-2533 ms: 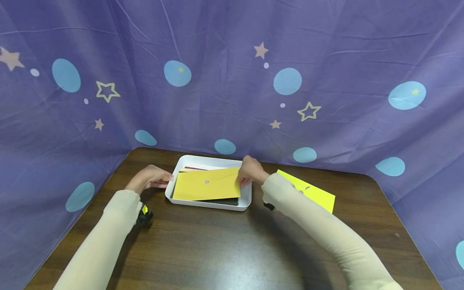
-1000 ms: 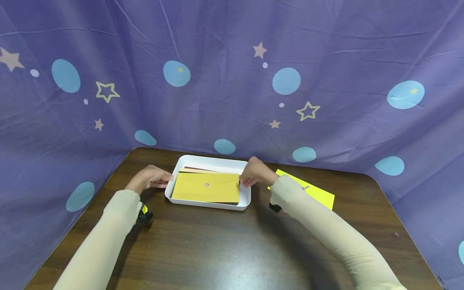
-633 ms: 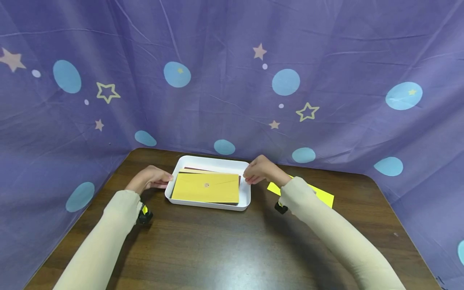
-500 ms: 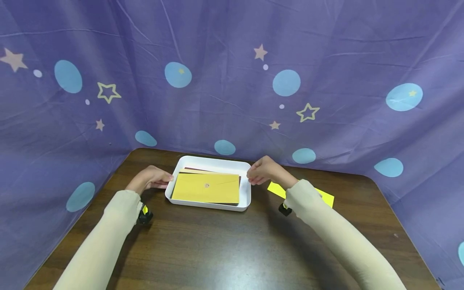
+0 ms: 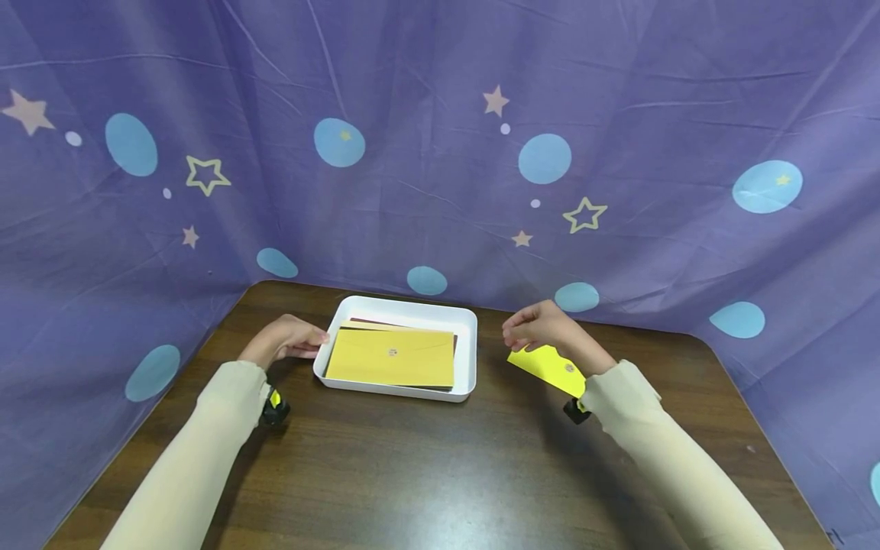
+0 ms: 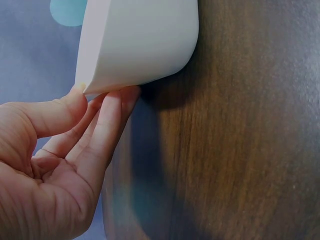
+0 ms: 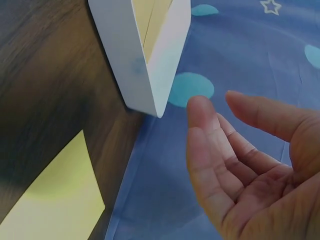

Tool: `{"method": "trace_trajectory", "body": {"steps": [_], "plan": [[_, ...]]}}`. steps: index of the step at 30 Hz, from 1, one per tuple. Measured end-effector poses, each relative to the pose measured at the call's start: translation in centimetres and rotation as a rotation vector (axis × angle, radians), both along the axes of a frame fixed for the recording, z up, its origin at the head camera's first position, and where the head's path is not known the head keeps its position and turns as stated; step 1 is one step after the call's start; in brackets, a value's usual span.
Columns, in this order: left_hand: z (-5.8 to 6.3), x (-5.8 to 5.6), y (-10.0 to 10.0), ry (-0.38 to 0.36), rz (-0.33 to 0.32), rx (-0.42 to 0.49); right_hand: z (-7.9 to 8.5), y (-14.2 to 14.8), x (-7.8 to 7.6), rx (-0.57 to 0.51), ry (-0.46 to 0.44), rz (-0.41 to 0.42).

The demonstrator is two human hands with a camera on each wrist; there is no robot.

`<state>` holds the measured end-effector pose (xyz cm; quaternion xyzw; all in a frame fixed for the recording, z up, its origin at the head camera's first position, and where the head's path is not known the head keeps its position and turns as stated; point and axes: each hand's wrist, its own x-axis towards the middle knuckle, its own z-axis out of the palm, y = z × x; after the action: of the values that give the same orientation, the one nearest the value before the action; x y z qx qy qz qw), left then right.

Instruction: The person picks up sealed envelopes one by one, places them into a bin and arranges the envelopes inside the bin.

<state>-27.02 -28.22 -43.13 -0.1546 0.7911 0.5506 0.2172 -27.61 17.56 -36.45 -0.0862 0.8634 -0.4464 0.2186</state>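
Note:
A white tray (image 5: 392, 393) stands toward the back of the table, holding a stack of envelopes with a yellow envelope (image 5: 390, 357) on top. At its left end my left hand (image 5: 287, 336) pinches the rim between thumb and fingers; the left wrist view shows the grip on the tray wall (image 6: 145, 40). My right hand (image 5: 543, 327) is in the air right of the tray, and in the right wrist view the thumb and fingers are apart with nothing between them. Below it lies a bright yellow envelope (image 5: 546, 367) on the table, partly hidden by the hand and sleeve.
The brown wooden table (image 5: 385, 473) runs back to a purple curtain (image 5: 426, 153) printed with stars and blue ovals, which also hangs along both sides. Both wrists carry a small black camera.
The right hand has let go of the yellow envelope, now lying flat in the tray, and moved right over the other yellow envelope. The left hand has stayed on the tray rim.

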Motion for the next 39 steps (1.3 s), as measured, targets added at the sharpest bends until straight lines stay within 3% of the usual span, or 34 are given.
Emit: {"method": "trace_trajectory", "body": {"steps": [20,39], "plan": [[0.2,0.1,0.0,0.003,0.003,0.002,0.4,6.9,1.0,-0.037,0.029,-0.079],[0.0,0.0,0.1,-0.005,0.007,-0.016,-1.7,11.7,1.3,0.138,0.028,-0.127]]}}
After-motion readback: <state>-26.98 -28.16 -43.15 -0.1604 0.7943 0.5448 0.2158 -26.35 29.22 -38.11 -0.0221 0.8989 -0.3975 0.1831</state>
